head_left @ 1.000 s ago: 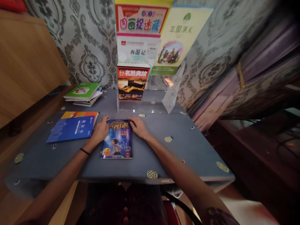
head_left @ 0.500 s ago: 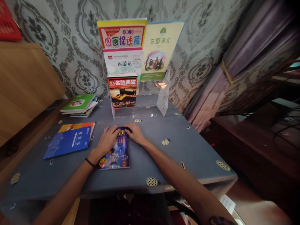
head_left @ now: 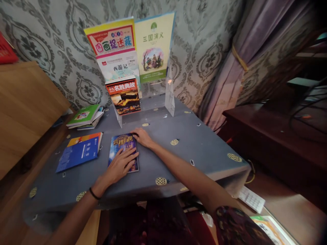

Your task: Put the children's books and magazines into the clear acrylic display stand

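A blue and purple paperback book (head_left: 115, 145) with gold lettering lies flat on the cloth-covered table. My left hand (head_left: 122, 163) rests palm down across its lower cover, fingers spread and hiding part of the picture. At the book's upper right corner is my right hand (head_left: 142, 136), its fingers bent over the edge and closed on that corner. To the left lie a blue booklet (head_left: 79, 153) and an orange-topped book (head_left: 81, 139) beneath it.
A clear acrylic stand (head_left: 170, 98) holds several upright books, among them a Great Wall cover (head_left: 125, 97) and a cream-and-green book (head_left: 153, 47). A book stack (head_left: 85, 115) sits at the back left. A wooden cabinet (head_left: 28, 109) borders the left; a dark red desk (head_left: 255, 136), the right.
My left hand has slid from the book's upper edge down onto its lower cover, exposing the title. My right hand stays at the upper right corner. The view has shifted slightly.
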`<act>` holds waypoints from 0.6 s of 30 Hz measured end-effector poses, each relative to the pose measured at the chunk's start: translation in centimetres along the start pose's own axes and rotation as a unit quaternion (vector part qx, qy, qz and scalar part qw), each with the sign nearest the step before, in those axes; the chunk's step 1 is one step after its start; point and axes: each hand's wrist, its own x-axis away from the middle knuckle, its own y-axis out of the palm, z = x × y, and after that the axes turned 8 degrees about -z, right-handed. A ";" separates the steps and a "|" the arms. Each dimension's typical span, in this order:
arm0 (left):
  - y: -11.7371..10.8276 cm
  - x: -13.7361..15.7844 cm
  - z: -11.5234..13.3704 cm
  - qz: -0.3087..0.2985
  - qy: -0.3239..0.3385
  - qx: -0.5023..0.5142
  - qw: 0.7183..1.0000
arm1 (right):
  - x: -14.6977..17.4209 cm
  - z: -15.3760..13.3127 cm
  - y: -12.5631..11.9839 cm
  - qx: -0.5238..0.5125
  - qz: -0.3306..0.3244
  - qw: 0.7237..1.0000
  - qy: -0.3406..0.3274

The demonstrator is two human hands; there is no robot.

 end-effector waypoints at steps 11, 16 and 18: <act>0.4 3.2 3.2 0.028 0.012 0.007 1.000 | 0.1 -0.2 0.1 0.010 -0.003 1.000 0.011; 0.4 3.1 3.6 0.051 -0.004 0.060 0.997 | 0.4 -0.2 0.0 0.017 -0.006 1.000 0.008; 0.4 3.0 3.9 0.072 -0.021 0.101 0.992 | 0.6 -0.2 0.0 0.019 -0.010 1.000 0.005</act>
